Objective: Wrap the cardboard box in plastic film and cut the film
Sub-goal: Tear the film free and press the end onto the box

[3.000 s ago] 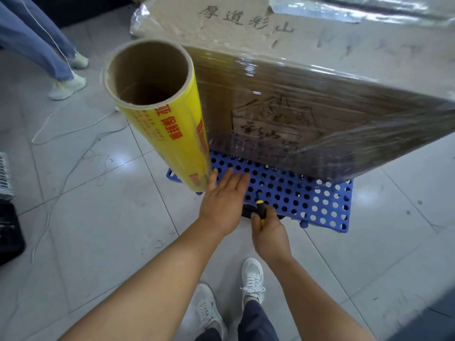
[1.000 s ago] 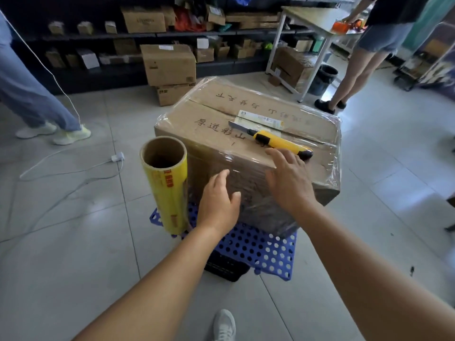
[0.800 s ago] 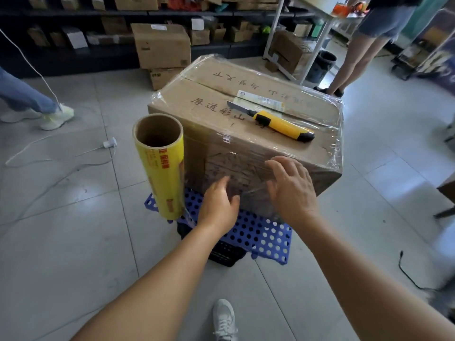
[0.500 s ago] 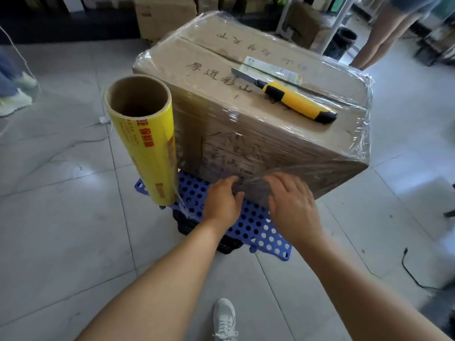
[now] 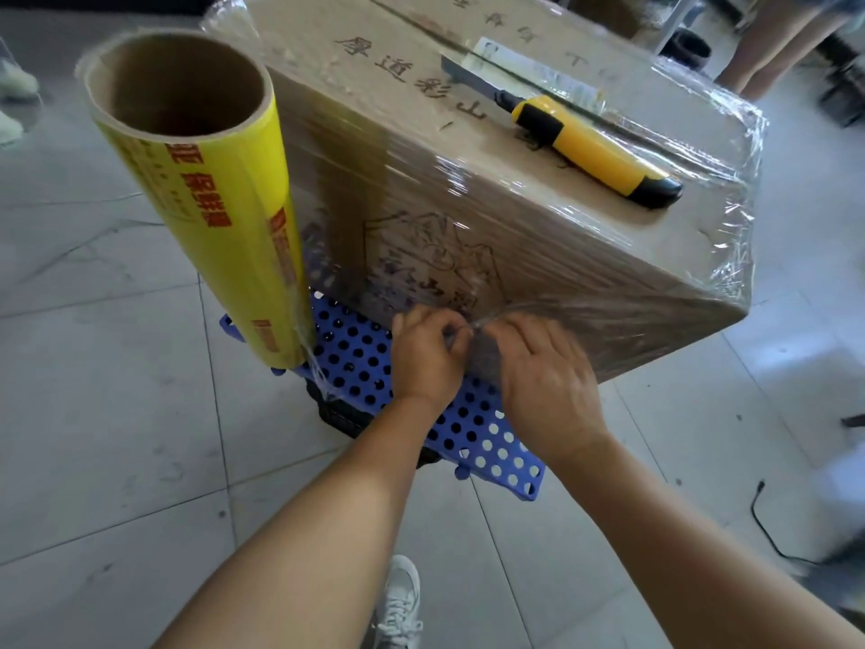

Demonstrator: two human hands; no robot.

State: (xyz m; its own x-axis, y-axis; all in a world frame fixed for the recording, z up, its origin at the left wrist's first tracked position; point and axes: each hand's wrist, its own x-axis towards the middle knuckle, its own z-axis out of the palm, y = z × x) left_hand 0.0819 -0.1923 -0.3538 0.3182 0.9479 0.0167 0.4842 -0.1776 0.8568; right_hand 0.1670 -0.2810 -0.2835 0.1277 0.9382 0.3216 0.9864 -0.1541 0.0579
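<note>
Head view is showing a large cardboard box (image 5: 491,180) filling the upper centre and right of the frame, its sides and top edges already covered in clear plastic film (image 5: 585,316) and sitting on a blue perforated platform (image 5: 472,428) on the tiled floor (image 5: 117,414). At the lower centre of the frame the two hands are meeting at the bottom edge of the box's near face. The left hand (image 5: 428,356) is pinching a gathered strand of the film with curled fingers, and the right hand (image 5: 545,381), just beside it, is lying with fingers bent over the same bunched film; whether its fingertips are actually gripping the film is not possible to tell. A yellow roll of film (image 5: 220,213) on a wide cardboard core is standing tilted at the left of the frame, its lower end resting on the platform's left corner, with a twisted tail of film trailing from its base toward the hands. A yellow and black utility knife (image 5: 590,149), blade extended, is lying on top of the box in the upper right, apart from both hands. A white shoe (image 5: 400,601) is showing at the bottom centre, and a black cable (image 5: 767,526) is lying on the floor at the lower right
</note>
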